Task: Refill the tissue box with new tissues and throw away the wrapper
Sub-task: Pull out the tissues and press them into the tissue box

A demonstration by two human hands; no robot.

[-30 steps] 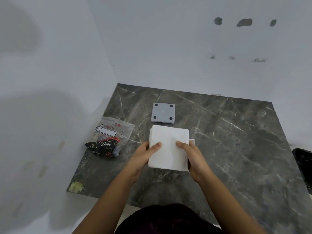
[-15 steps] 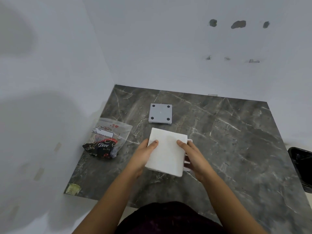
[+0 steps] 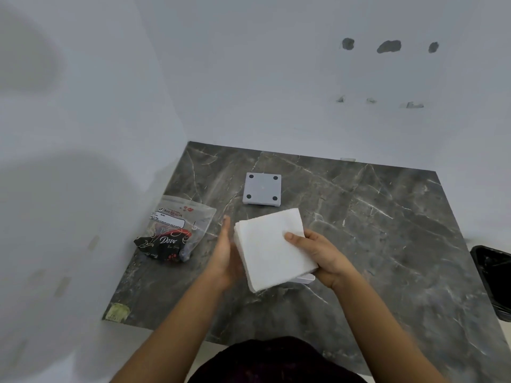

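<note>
Centrally, over the dark marbled counter [image 3: 373,222], the person held a thick square stack of white tissues [image 3: 272,248], tilted so that its far corner pointed up and to the right. The right hand [image 3: 322,257] gripped the stack's right edge, thumb pressed on the top sheet and fingers curled beneath. The left hand [image 3: 225,254] stood flat and open on edge, its palm against the stack's left side, fingers straight and pointing away from the body; it pressed rather than clasped. Under the stack's near right corner a sliver of a white tissue box [image 3: 305,278] showed, close by the right wrist; most of it was hidden by the tissues, so whether any of them sat inside it could not be told.

Just beyond the stack, apart from it, a grey square lid [image 3: 262,189] lay flat on the counter with four dark round pads at its corners facing up. To the left of the left hand lay the wrapper [image 3: 177,230], a crumpled plastic bag, clear at the top with a printed label and black at the bottom with the word "Dove" in white script. It looked slack and collapsed, its mouth toward the wall. At the right edge of the view, off the counter, stood a black bin [image 3: 492,280] with a dark liner; only part of it showed and its contents could not be made out.
</note>
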